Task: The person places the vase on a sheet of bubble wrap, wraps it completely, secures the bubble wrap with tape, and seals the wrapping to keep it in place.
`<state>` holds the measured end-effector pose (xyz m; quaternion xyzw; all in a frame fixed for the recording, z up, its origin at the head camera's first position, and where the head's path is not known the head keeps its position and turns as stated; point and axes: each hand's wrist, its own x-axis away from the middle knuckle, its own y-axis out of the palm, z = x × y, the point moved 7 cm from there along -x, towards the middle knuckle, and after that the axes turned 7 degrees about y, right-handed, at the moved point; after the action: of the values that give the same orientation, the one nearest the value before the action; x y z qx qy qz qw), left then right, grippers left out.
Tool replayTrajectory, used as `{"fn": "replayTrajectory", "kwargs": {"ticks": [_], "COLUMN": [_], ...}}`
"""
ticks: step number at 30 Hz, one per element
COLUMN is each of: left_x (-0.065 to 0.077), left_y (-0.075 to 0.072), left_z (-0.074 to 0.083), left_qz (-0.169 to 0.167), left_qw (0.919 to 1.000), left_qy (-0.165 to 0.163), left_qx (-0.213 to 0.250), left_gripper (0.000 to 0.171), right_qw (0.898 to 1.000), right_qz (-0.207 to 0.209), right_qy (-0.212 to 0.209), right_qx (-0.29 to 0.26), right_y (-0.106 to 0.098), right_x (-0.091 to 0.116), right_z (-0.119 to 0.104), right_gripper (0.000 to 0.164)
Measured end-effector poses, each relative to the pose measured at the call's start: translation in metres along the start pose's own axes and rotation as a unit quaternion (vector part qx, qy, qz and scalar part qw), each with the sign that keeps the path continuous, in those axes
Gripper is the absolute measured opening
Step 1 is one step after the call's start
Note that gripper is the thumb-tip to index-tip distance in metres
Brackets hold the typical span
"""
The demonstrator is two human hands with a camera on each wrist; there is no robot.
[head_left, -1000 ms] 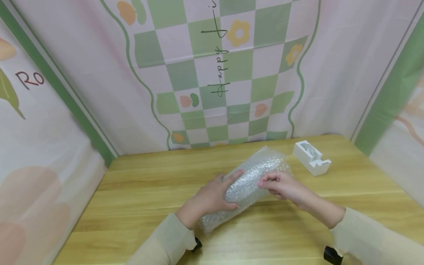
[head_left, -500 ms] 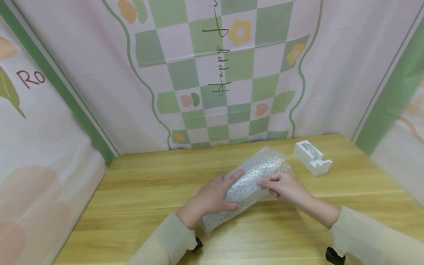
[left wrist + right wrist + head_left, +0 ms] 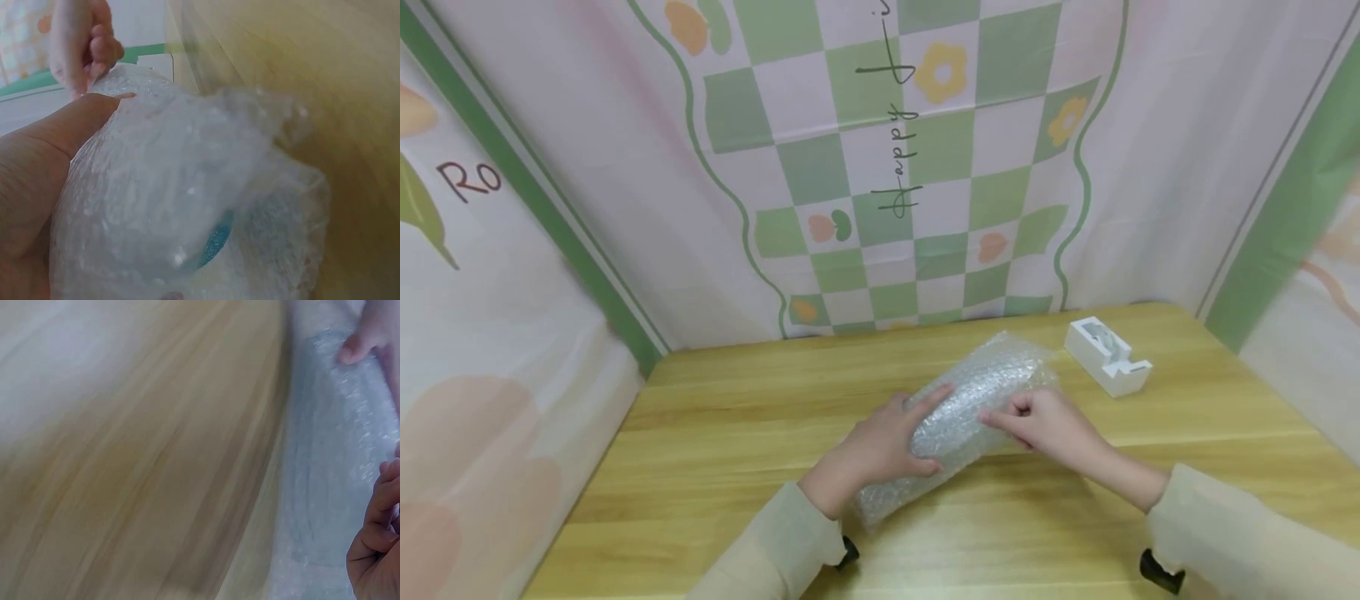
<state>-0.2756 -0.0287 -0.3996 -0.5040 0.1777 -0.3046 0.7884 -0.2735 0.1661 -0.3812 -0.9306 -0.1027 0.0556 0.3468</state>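
Note:
A long bundle of clear bubble wrap (image 3: 977, 404) lies diagonally on the wooden table. My left hand (image 3: 880, 446) grips it around the middle, thumb on the near side and fingers over the top. In the left wrist view, something blue (image 3: 217, 240) shows through the loose open end of the wrap. My right hand (image 3: 1045, 425) has its fingers curled in, and its thumb tip touches the upper side of the bundle. No held object shows in it. The right wrist view has the right hand (image 3: 378, 537) at its right edge, against the wrap.
A white tape dispenser (image 3: 1108, 358) with a roll of clear tape stands at the back right, just beyond the bundle's far end. The wooden table (image 3: 715, 433) backs onto a patterned curtain (image 3: 880, 275), with more curtain at both sides.
My right hand's tips have slid slightly left along the wrap, and its fingers have curled further in. The left hand and the bundle have barely moved.

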Motion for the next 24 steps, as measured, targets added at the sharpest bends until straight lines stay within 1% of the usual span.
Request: {"fn": "replayTrajectory", "kwargs": {"ticks": [2,3,4,5,6,7,8,10,11,12,13,14,18,22,24], "left_x": [-0.001,-0.001,-0.002,-0.002,-0.002,-0.002,-0.002,-0.001,-0.001,0.0,0.0,0.0,0.001,0.0,0.0], "left_y": [0.001,0.002,0.002,0.002,0.002,0.002,0.002,0.001,0.0,0.0,-0.001,-0.001,0.0,0.0,-0.001], "left_z": [0.001,0.001,0.001,0.0,0.0,-0.001,-0.001,-0.003,-0.003,-0.003,-0.003,-0.003,-0.003,-0.005,-0.005], "left_qz": [-0.001,-0.001,-0.001,0.0,0.0,0.001,0.001,0.002,0.003,0.003,0.002,0.001,-0.001,-0.001,0.0], "left_qw": [1.0,1.0,1.0,1.0,1.0,1.0,1.0,0.9999,0.9999,0.9999,0.9999,0.9999,0.9998,0.9997,0.9997], "left_qy": [0.004,0.006,0.006,0.005,0.003,0.001,-0.002,-0.007,-0.007,-0.006,-0.005,-0.005,-0.006,-0.007,-0.007], "left_qx": [0.0,0.002,0.003,0.004,0.006,0.006,0.008,0.011,0.013,0.013,0.015,0.016,0.019,0.023,0.026], "left_gripper": [0.109,0.109,0.109,0.109,0.109,0.109,0.109,0.109,0.109,0.108,0.108,0.108,0.108,0.109,0.109], "right_qw": [0.998,0.995,0.99,0.982,0.968,0.95,0.926,0.877,0.856,0.843,0.837,0.837,0.848,0.847,0.851], "right_qz": [0.026,0.042,0.059,0.079,0.102,0.129,0.157,0.204,0.219,0.228,0.229,0.226,0.209,0.207,0.202], "right_qy": [-0.036,-0.059,-0.086,-0.122,-0.164,-0.211,-0.259,-0.345,-0.376,-0.397,-0.41,-0.416,-0.411,-0.411,-0.406], "right_qx": [0.046,0.07,0.094,0.124,0.157,0.193,0.225,0.266,0.278,0.283,0.281,0.275,0.261,0.264,0.265], "right_y": [-0.003,-0.005,-0.006,-0.007,-0.008,-0.008,-0.007,-0.004,-0.002,-0.001,0.0,0.0,-0.002,-0.003,-0.003], "right_x": [0.003,0.004,0.006,0.009,0.011,0.014,0.017,0.024,0.026,0.028,0.029,0.029,0.026,0.024,0.022], "right_z": [-0.002,-0.003,-0.006,-0.009,-0.014,-0.019,-0.025,-0.035,-0.039,-0.041,-0.042,-0.042,-0.034,-0.023,-0.019], "right_gripper": [0.049,0.048,0.046,0.046,0.045,0.045,0.046,0.048,0.052,0.053,0.053,0.053,0.054,0.051,0.052]}}
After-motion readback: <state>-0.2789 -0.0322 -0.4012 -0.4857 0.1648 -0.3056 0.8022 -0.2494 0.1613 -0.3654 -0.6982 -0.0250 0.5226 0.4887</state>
